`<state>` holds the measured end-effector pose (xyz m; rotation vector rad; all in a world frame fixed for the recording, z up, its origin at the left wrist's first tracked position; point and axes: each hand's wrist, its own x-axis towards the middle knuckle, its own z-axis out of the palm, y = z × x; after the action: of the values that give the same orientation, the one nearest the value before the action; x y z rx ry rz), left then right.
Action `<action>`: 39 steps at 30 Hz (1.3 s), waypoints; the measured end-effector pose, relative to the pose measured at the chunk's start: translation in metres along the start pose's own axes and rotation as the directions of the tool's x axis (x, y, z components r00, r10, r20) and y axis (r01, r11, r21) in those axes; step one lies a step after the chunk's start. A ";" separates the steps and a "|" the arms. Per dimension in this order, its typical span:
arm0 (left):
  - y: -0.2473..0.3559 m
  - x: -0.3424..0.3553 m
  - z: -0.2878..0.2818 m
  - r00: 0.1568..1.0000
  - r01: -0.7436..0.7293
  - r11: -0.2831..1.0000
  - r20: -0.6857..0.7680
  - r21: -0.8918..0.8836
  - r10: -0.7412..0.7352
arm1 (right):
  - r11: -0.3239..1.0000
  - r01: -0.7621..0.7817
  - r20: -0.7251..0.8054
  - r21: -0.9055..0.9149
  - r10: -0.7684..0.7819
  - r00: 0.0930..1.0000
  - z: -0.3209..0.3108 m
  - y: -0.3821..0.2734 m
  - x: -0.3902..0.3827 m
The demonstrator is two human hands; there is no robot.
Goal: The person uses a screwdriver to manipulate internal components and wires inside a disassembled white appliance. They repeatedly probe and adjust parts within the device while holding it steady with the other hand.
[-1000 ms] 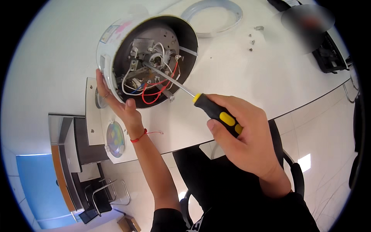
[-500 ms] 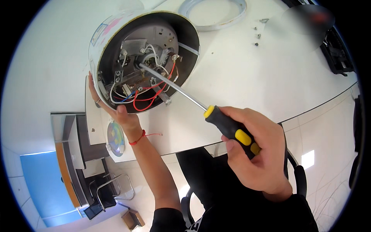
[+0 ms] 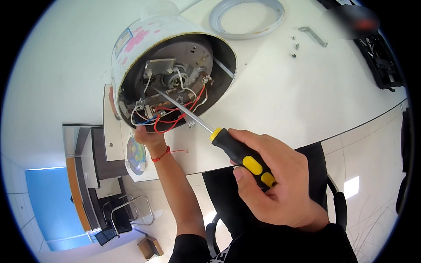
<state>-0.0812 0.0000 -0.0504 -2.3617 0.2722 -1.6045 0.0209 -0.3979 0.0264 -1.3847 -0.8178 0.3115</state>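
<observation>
A broad white surface (image 3: 307,96) spread beyond both hands, its curved edge running just above the right hand (image 3: 276,184). Below that edge lay a pale tiled floor and a black chair under the person, and well off to the left of the left hand (image 3: 147,136) the room showed a blue panel and a small metal-framed chair, all bent by the lens.

The left hand was mostly hidden behind the lower rim of the appliance, so only its heel and the wrist with a red string bracelet (image 3: 161,154) could be seen; its fingers seemed wrapped on the rim, though I cannot tell how tightly. At the far right, a dark object was cut off by the picture's rim.

The white round appliance (image 3: 144,39) was tipped on its side on the surface, directly above the left hand, its open underside facing the camera. Inside it sat a metal bracket, a central fitting and red, white and blue wires (image 3: 175,118). The right hand was curled firmly around the black-and-yellow handle of a screwdriver (image 3: 243,155), whose shaft reached up-left into that cavity. Farther beyond the right hand lay a white ring (image 3: 217,17), a small bent metal piece (image 3: 313,36) and loose screws (image 3: 294,46).
</observation>
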 end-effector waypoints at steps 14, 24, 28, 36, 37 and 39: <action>0.070 0.101 0.011 0.632 0.634 0.306 0.247 -0.711 -0.735 | 0.999 -0.026 0.006 0.038 0.026 1.000 0.000 -0.003 0.003; 0.045 0.052 0.005 0.557 0.689 0.224 0.306 -0.689 -0.772 | 0.993 -0.025 -0.093 0.114 0.035 0.995 0.009 0.005 0.000; 0.070 0.106 0.011 0.659 0.603 0.278 0.271 -0.748 -0.702 | 0.984 -0.084 -0.112 0.159 0.102 0.988 0.010 0.001 -0.003; 0.065 0.109 0.009 0.736 0.573 0.385 0.247 -0.724 -0.631 | 0.904 0.198 -0.194 -0.378 -0.287 0.938 0.022 -0.019 -0.011; 0.064 0.109 0.010 0.742 0.570 0.392 0.247 -0.722 -0.624 | 0.868 0.207 -0.183 -0.451 -0.316 0.931 0.023 -0.022 -0.012; 0.063 0.109 0.008 0.748 0.566 0.397 0.246 -0.723 -0.617 | 0.867 0.207 -0.190 -0.452 -0.321 0.928 0.027 -0.022 -0.014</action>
<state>-0.0335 -0.0921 0.0215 -3.3613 0.1184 -2.2114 -0.0133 -0.3912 0.0421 -1.6494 -0.8750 -0.2825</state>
